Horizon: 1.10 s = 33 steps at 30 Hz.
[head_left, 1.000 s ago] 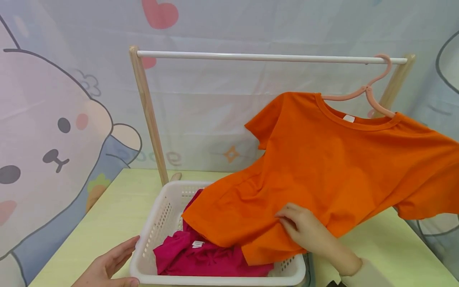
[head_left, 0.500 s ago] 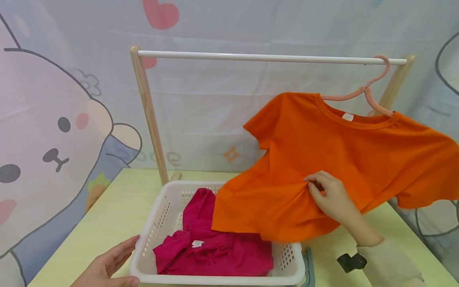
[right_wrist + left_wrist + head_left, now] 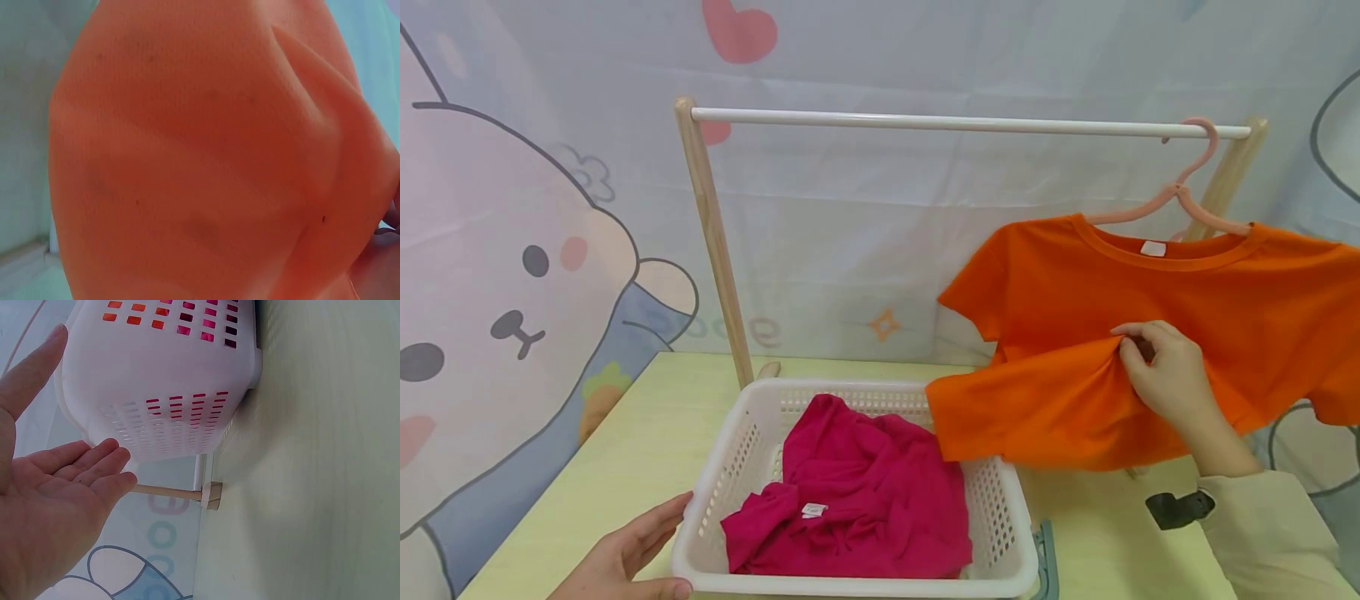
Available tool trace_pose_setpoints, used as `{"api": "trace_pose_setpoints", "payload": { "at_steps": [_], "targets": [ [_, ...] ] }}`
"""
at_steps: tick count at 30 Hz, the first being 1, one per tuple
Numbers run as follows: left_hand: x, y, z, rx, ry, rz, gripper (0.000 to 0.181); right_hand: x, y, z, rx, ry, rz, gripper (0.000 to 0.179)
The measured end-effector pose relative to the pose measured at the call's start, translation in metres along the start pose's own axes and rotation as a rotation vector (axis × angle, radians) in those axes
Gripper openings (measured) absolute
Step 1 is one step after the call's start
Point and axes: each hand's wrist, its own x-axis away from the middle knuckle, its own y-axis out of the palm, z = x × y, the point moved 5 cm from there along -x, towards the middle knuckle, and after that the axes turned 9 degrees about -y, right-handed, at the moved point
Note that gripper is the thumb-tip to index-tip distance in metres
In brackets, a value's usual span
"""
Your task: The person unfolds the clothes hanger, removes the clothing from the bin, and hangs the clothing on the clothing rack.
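Observation:
An orange T-shirt [image 3: 1060,292] hangs on a pink hanger [image 3: 1138,210] hooked over the right end of the white rail. My right hand [image 3: 1168,375] pinches the front of the shirt, drawing folds to its fingertips; in the right wrist view the orange cloth [image 3: 200,156] fills most of the picture. My left hand [image 3: 625,554] rests with straight fingers at the left side of the white basket [image 3: 700,533]. In the left wrist view its fingertips [image 3: 115,453] lie at the basket wall [image 3: 156,369]. A crumpled magenta garment [image 3: 880,492] with a white label lies inside the basket.
The rack's white rail [image 3: 925,122] runs between wooden posts, the left post [image 3: 715,242] behind the basket. A grey-green plastic piece [image 3: 1045,558] lies right of the basket on the pale yellow table [image 3: 647,442]. A printed cloth [image 3: 850,217] hangs behind.
My right hand has moved right and up, pulling the lower part of the orange T-shirt off the basket and uncovering more of the magenta garment. My left hand has stayed in place.

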Motion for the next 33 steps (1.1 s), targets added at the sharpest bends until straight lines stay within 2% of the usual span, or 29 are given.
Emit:
{"api": "trace_pose_setpoints", "payload": {
  "at_steps": [12, 17, 23, 29, 33],
  "targets": [
    [0.003, 0.001, 0.002, 0.001, -0.057, 0.027, 0.084, 0.007, -0.022, 0.043, 0.073, 0.155, 0.028, 0.027],
    [0.003, 0.001, 0.004, -0.002, -0.039, 0.020, 0.084, 0.011, -0.024, 0.056, 0.076, 0.207, 0.001, 0.029],
    [0.005, 0.001, 0.004, 0.007, 0.013, -0.001, 0.084, 0.024, -0.009, 0.068, 0.042, 0.243, -0.108, 0.031],
    [0.005, 0.001, 0.003, 0.014, 0.022, -0.007, 0.084, 0.047, 0.014, 0.085, 0.022, 0.239, -0.175, 0.029],
    [0.005, 0.002, 0.004, 0.011, 0.014, -0.002, 0.084, 0.062, 0.027, 0.095, 0.008, 0.283, -0.228, 0.030]
  ]
}}
